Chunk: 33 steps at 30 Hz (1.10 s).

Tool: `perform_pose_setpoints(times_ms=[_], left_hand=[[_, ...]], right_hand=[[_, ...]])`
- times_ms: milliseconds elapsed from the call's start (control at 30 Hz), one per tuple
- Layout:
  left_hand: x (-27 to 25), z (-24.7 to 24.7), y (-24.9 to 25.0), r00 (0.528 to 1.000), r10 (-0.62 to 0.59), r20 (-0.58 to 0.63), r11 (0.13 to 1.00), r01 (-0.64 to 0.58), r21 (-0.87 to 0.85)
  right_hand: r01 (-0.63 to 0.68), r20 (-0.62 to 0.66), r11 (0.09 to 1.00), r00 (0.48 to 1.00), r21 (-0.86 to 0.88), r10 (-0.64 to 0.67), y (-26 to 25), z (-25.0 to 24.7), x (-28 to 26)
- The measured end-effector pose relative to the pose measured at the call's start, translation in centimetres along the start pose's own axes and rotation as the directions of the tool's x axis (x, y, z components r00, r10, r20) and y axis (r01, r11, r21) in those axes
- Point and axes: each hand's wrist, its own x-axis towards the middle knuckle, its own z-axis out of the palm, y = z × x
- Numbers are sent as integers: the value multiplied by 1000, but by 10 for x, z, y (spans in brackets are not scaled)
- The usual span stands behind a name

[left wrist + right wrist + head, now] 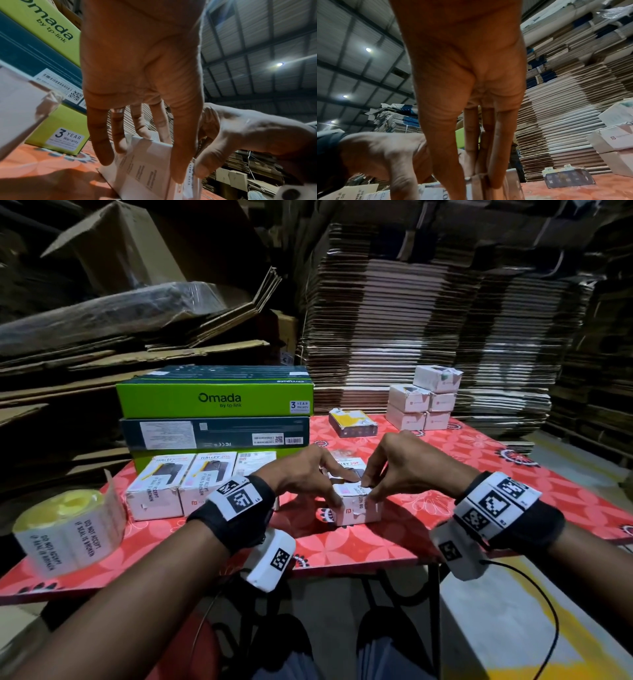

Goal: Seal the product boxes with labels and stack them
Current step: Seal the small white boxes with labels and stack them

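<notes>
A small white product box [356,508] stands on the red patterned table [370,546] in front of me. My left hand [334,487] grips it from above, index finger along the top and thumb on the near left corner; the left wrist view shows the fingers spread over the box [147,175]. My right hand [371,491] presses a white seal label [358,491] over the box's near top edge with straight fingers [496,175] and thumb. A label roll [65,529] printed "DO NOT ACCEPT IF SEAL IS BROKEN" lies at the table's left.
Labelled white boxes [178,487] stand in a row left of my hands, before stacked green Omada cartons [215,398]. A stack of small white boxes [424,402] and a yellow-topped box [352,422] sit at the back right. Piles of flat cardboard [428,320] rise behind the table.
</notes>
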Motion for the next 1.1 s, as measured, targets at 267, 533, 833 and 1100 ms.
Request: perform_pose_setpoints(times_ms=[267,533,833,1100], left_hand=[[1,1,0,1000,7,-9,1000,-7,-6],[-1,0,3,1000,10,-1,1000,-10,-2],[-2,0,2,1000,-4,-12,1000,4,-9],[-6,11,5,995,-5,-96,1000,6,19]], right_hand=[[35,-26,999,999,-33,-36,-1,5,0],[58,-36,998,998,-22,-59,-1,5,-2],[52,-118,998,991,-31,-55,-1,16,0],[111,-15,994,994,-22,-112,5,7,-4]])
